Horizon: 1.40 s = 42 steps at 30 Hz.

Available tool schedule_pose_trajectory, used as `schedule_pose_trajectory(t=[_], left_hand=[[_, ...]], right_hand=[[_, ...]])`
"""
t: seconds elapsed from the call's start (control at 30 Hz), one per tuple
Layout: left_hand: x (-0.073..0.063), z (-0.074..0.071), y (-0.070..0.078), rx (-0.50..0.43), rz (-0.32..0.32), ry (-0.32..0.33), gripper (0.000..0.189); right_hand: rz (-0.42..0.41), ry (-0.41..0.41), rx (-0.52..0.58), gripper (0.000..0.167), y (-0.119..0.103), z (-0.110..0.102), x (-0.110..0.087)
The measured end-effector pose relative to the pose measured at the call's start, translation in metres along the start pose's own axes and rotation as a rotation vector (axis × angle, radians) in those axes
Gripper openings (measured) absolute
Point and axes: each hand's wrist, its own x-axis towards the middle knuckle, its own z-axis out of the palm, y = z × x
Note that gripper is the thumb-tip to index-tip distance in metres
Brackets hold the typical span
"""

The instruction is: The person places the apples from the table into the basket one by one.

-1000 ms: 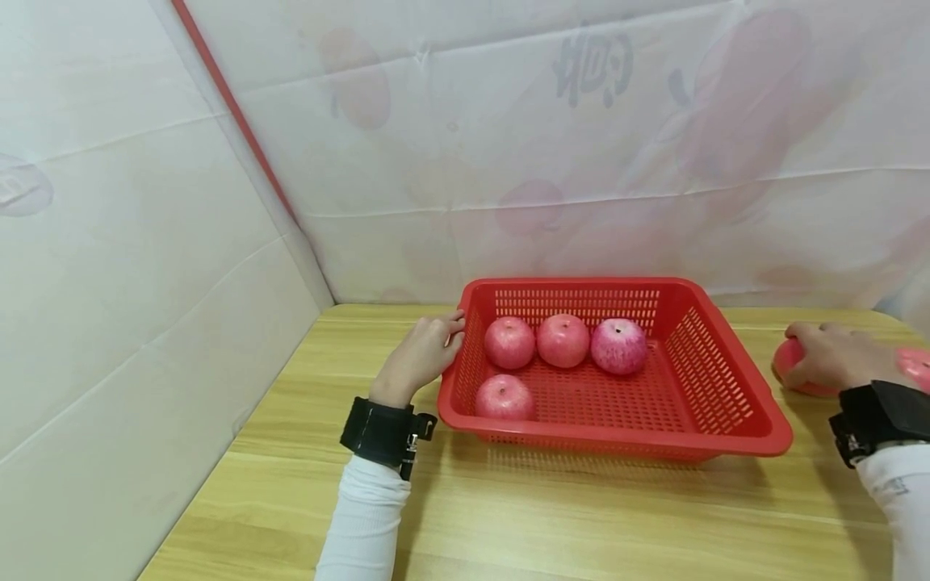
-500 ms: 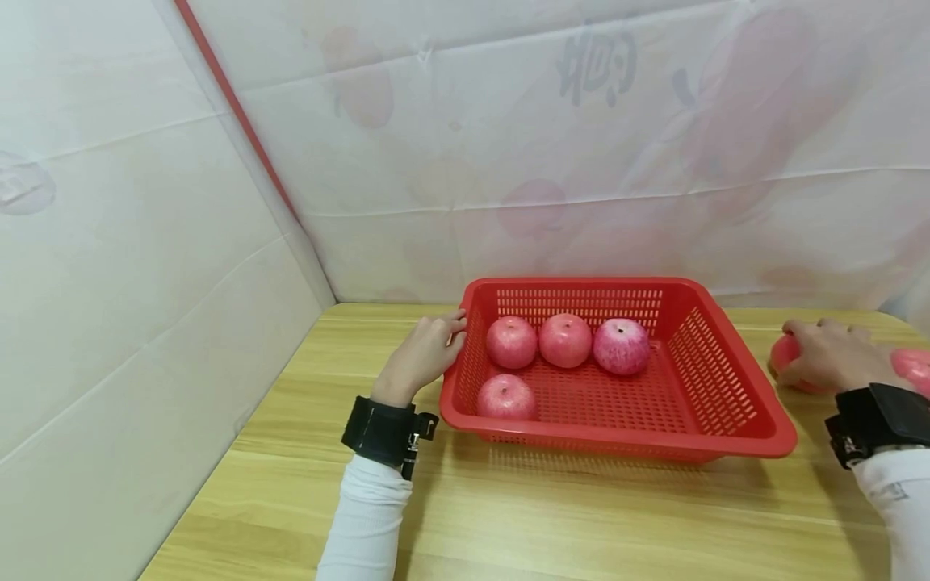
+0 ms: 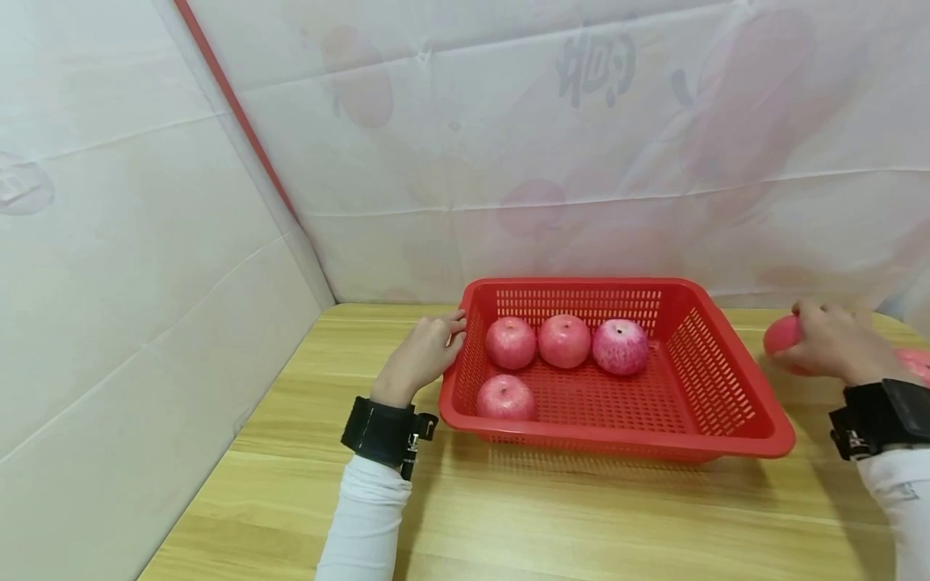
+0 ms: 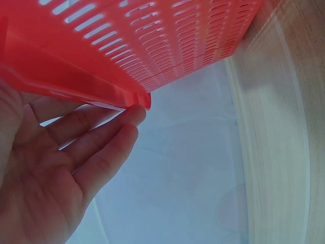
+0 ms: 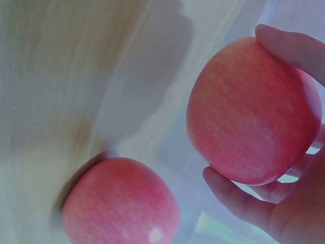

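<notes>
In the head view my left hand (image 3: 421, 355) is at the left side of a red plastic basket (image 3: 617, 440). Its fairly straight fingers (image 4: 104, 157) touch the rim from outside, as the left wrist view shows. Beyond the basket's right side, my right hand (image 3: 843, 343) grips a pinkish-red apple (image 5: 251, 112) between thumb and fingers, held above the table. Another apple (image 5: 122, 203) lies on the table beneath that hand. Inside the basket, a back row has a pink apple (image 3: 511, 343), a second apple (image 3: 564, 340) and a purplish streaked apple (image 3: 621, 347). One more apple (image 3: 505, 397) sits front left.
The wooden table (image 3: 581, 516) extends in front of the basket and to its left. Pale printed sheeting (image 3: 450, 161) forms a wall behind, with another sheet wall (image 3: 145, 282) along the left table edge. A black strap (image 3: 385, 432) is on the left wrist.
My right hand has raised its apple off the table, slightly up and away from the apple beside it. My left hand and the basket stay practically where they were.
</notes>
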Motion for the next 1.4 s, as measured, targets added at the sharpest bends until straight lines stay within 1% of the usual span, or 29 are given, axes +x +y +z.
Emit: schedule_pose_trajectory(t=[0.33,0.57,0.7,1.0,1.27,1.4], left_hand=[[0.0,0.001,0.0,0.014,-0.003,0.005,0.03],[0.0,0.001,0.0,0.018,-0.004,0.004,0.031],[0.0,0.001,0.0,0.017,0.001,0.003,0.031],[0.0,0.0,-0.001,0.006,0.001,-0.003,0.031],[0.0,0.0,-0.001,0.015,0.003,0.0,0.031],[0.0,-0.001,0.0,0.02,-0.001,-0.004,0.031]], right_hand=[[-0.013,0.062,0.051,0.061,-0.013,-0.014,-0.002],[-0.047,0.111,0.048,0.061,-0.018,-0.021,0.0],[-0.05,0.132,0.056,0.059,-0.019,-0.023,0.002],[-0.063,0.14,0.05,0.059,-0.026,-0.03,0.003],[-0.083,0.146,0.061,0.058,-0.033,-0.036,0.0],[-0.081,0.147,0.069,0.058,-0.035,-0.036,0.001]])
